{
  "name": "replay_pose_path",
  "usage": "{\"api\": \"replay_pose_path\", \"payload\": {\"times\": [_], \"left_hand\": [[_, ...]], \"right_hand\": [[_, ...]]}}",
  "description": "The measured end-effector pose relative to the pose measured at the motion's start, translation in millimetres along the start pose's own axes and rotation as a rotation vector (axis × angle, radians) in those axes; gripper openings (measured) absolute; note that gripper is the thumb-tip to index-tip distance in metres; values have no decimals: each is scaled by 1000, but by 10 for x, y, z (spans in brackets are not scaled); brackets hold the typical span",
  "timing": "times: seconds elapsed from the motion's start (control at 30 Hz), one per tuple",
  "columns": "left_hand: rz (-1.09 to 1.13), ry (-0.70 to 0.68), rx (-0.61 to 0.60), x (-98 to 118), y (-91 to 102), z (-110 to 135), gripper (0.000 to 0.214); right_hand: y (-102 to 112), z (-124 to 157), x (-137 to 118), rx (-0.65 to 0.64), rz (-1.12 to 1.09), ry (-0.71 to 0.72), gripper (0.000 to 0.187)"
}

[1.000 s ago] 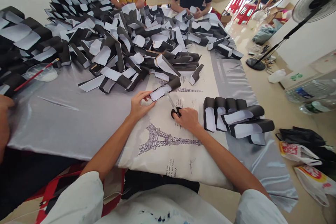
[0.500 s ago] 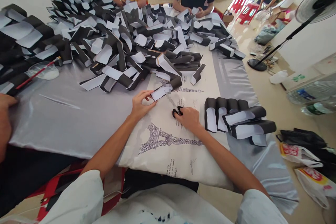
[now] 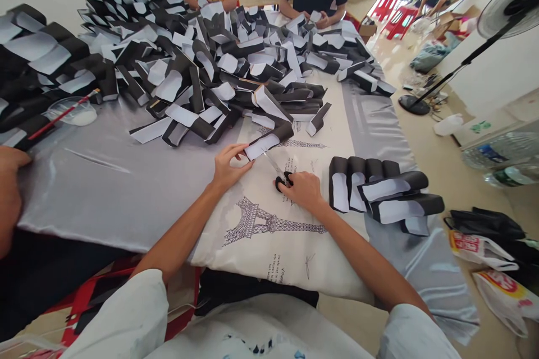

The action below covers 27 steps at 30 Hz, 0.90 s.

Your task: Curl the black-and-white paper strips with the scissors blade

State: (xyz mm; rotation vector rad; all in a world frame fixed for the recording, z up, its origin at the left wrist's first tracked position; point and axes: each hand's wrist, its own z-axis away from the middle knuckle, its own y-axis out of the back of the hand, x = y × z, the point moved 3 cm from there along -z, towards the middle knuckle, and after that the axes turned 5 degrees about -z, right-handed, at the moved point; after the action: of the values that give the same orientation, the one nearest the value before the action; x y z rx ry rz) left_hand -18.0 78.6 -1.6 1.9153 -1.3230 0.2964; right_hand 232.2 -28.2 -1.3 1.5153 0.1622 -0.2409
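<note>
Between the thumb and fingers of my left hand (image 3: pixel 228 168) is the near end of a folded black-and-white piece (image 3: pixel 263 146), which looks like paper or thin card. Its white face is turned up, and its black far end points away to the right. My right hand (image 3: pixel 305 187) is closed round the black handles of a pair of scissors (image 3: pixel 274 165). The blade tips lie at the white face's near edge; whether they touch it I cannot tell. Both hands are above a cream cloth (image 3: pixel 236 263) printed with towers.
A large heap of similar black-and-white pieces (image 3: pixel 227 61) covers the far table. Several more pieces (image 3: pixel 373 179) lie right of my right hand. A plastic dish (image 3: pixel 84 116) with a red-handled brush (image 3: pixel 59 118) stands at left, near another person's hand (image 3: pixel 10 171). Two people sit opposite.
The scissors have shifted slightly, their tips now at the near edge of the white face. My left hand keeps its hold on the piece. The view has moved a little.
</note>
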Motion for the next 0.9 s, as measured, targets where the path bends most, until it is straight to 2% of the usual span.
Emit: {"api": "replay_pose_path", "payload": {"times": [0.13, 0.4, 0.63, 0.9], "left_hand": [[-19, 23, 4, -10, 2, 2, 46], [35, -36, 31, -9, -9, -2, 47], [16, 19, 13, -9, -16, -10, 45], [19, 18, 15, 0, -18, -9, 45]], "right_hand": [[-36, -14, 36, -20, 29, 14, 46], [-54, -14, 41, -17, 17, 7, 47], [-13, 20, -28, -5, -20, 2, 56], [-51, 7, 18, -15, 8, 50, 46]]}}
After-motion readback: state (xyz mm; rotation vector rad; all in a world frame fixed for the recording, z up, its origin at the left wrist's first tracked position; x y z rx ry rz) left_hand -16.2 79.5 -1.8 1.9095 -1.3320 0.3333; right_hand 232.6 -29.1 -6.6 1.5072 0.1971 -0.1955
